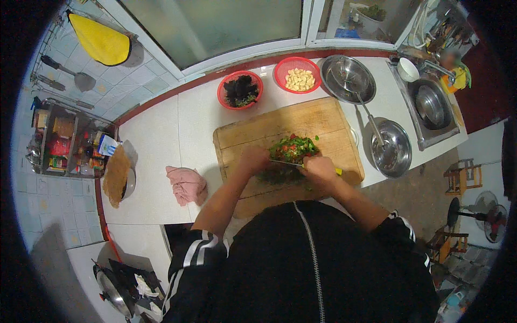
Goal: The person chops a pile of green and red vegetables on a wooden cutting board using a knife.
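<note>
A large wooden cutting board (250, 129) lies on the counter in front of me. On it sits a heap of chopped green and red peppers (293, 147). My right hand (318, 169) grips a kitchen knife (286, 162) whose yellow handle end sticks out past the palm. The blade runs left along the near side of the heap. At its tip, my left hand (257, 159) is closed on the blade end, with the fingers slightly blurred. Darker green bits lie on the board nearer my body, partly in shadow.
Behind the board stand a red basket of black fungus (240, 91), a red basket of peeled garlic (299, 76) and a steel bowl with a strainer (343, 76). Another steel bowl (391, 149) is right, before the sink (438, 133). A pink cloth (186, 185) lies left.
</note>
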`<action>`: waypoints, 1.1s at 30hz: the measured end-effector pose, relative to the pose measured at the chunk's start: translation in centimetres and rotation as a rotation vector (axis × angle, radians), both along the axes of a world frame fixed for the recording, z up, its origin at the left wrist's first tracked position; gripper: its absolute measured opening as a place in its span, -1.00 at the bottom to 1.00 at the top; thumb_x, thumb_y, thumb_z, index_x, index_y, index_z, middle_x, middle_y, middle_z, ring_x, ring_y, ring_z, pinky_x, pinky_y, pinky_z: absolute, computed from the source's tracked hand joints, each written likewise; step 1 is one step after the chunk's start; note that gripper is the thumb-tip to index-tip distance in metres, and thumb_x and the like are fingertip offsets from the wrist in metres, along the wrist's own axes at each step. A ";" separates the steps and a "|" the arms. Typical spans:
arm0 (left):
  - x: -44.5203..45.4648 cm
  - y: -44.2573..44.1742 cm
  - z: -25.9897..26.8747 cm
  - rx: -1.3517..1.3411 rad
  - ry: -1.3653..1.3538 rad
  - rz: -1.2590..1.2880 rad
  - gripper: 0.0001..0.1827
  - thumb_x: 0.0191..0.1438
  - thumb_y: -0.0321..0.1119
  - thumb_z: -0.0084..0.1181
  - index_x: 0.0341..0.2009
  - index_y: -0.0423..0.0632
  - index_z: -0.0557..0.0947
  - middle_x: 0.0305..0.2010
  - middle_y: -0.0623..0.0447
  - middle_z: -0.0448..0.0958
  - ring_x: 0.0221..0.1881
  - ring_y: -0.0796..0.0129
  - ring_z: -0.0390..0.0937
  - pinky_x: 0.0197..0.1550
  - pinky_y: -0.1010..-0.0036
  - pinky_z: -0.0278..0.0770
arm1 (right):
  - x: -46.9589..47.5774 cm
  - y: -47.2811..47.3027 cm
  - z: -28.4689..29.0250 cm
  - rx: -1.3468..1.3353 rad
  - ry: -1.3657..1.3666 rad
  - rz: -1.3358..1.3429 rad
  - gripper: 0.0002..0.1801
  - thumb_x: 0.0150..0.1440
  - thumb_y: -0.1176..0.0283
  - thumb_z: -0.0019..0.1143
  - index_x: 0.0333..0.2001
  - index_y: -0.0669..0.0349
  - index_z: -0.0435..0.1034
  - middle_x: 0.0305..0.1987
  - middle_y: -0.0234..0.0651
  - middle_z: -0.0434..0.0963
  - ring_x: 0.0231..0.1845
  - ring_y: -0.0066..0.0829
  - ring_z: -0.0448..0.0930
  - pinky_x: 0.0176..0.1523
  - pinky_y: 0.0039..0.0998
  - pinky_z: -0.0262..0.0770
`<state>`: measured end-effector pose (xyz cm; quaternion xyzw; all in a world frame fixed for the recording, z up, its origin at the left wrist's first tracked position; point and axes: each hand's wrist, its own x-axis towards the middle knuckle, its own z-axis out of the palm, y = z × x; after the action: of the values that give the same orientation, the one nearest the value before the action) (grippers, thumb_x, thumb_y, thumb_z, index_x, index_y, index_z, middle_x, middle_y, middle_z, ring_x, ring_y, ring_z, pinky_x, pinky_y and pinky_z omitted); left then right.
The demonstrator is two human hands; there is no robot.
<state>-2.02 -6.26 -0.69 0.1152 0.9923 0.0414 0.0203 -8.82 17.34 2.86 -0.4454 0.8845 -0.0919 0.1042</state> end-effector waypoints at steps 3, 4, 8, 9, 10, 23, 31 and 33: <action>-0.9 1.2 3.0 -0.022 -0.152 0.070 -0.61 -0.16 0.06 0.13 -0.56 -0.05 0.58 -0.54 -0.06 0.51 -0.49 0.10 0.50 -0.52 0.25 0.41 | -1.5 0.3 0.8 0.034 0.008 0.022 -0.65 0.00 0.12 0.02 -0.53 0.21 0.40 -0.59 -0.15 0.49 -0.50 -0.16 0.54 -0.45 -0.20 0.43; -0.3 1.6 3.1 0.005 -0.109 0.080 -0.61 -0.14 0.06 0.12 -0.58 -0.05 0.58 -0.56 -0.06 0.51 -0.51 0.09 0.50 -0.53 0.25 0.41 | -1.5 0.5 1.9 0.042 0.023 0.032 -0.65 -0.01 0.11 0.03 -0.52 0.21 0.41 -0.58 -0.15 0.49 -0.50 -0.15 0.54 -0.44 -0.19 0.43; 2.6 4.8 8.1 0.157 -0.132 0.116 -0.68 -0.09 -0.07 0.07 -0.57 -0.08 0.59 -0.55 -0.08 0.53 -0.49 0.01 0.53 -0.45 0.18 0.46 | -1.0 3.2 3.3 0.130 0.005 0.103 -0.64 -0.05 0.07 0.07 -0.49 0.19 0.44 -0.59 -0.15 0.49 -0.51 -0.15 0.53 -0.43 -0.19 0.44; 3.4 5.7 7.6 0.109 -0.185 0.127 -0.71 -0.09 -0.11 0.05 -0.56 -0.08 0.59 -0.55 -0.08 0.53 -0.49 0.02 0.53 -0.45 0.19 0.47 | -1.0 3.9 2.8 0.163 -0.009 0.141 -0.63 -0.06 0.06 0.07 -0.49 0.18 0.44 -0.59 -0.14 0.49 -0.52 -0.15 0.53 -0.44 -0.19 0.44; 4.1 6.8 6.6 0.058 -0.238 0.132 -0.74 -0.10 -0.16 0.04 -0.56 -0.08 0.60 -0.54 -0.09 0.54 -0.48 0.02 0.54 -0.45 0.19 0.48 | -1.0 4.9 1.8 0.175 -0.031 0.169 -0.63 -0.07 0.06 0.08 -0.51 0.18 0.44 -0.60 -0.15 0.49 -0.52 -0.14 0.53 -0.44 -0.18 0.43; 4.0 10.5 3.2 0.075 -0.179 0.342 -0.79 -0.04 -0.27 -0.06 -0.52 -0.08 0.59 -0.48 -0.08 0.52 -0.41 0.17 0.54 -0.46 0.29 0.51 | -5.6 6.1 -1.4 -0.105 0.075 0.338 -0.80 -0.19 0.26 0.08 -0.60 0.16 0.42 -0.66 -0.15 0.44 -0.59 -0.16 0.51 -0.54 -0.18 0.38; 5.3 9.9 0.2 0.141 0.096 0.361 -0.85 -0.11 -0.25 0.01 -0.52 -0.03 0.52 -0.47 0.00 0.47 -0.41 0.19 0.50 -0.47 0.30 0.47 | -6.0 3.7 -0.2 0.183 0.070 0.360 -0.83 -0.21 0.32 0.12 -0.58 0.19 0.42 -0.57 -0.15 0.49 -0.50 -0.15 0.55 -0.46 -0.20 0.46; 5.5 10.5 0.0 0.110 0.119 0.377 -0.85 -0.14 -0.24 0.04 -0.54 -0.03 0.50 -0.50 0.01 0.46 -0.42 0.19 0.49 -0.49 0.30 0.46 | -6.1 3.2 0.1 0.126 0.095 0.355 -0.82 -0.18 0.30 0.11 -0.57 0.19 0.43 -0.57 -0.15 0.50 -0.49 -0.15 0.55 -0.46 -0.21 0.47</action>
<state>3.49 4.19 -0.73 -0.0694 0.9920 0.0917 -0.0528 -14.90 20.57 2.94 -0.5909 0.7999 0.0043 0.1046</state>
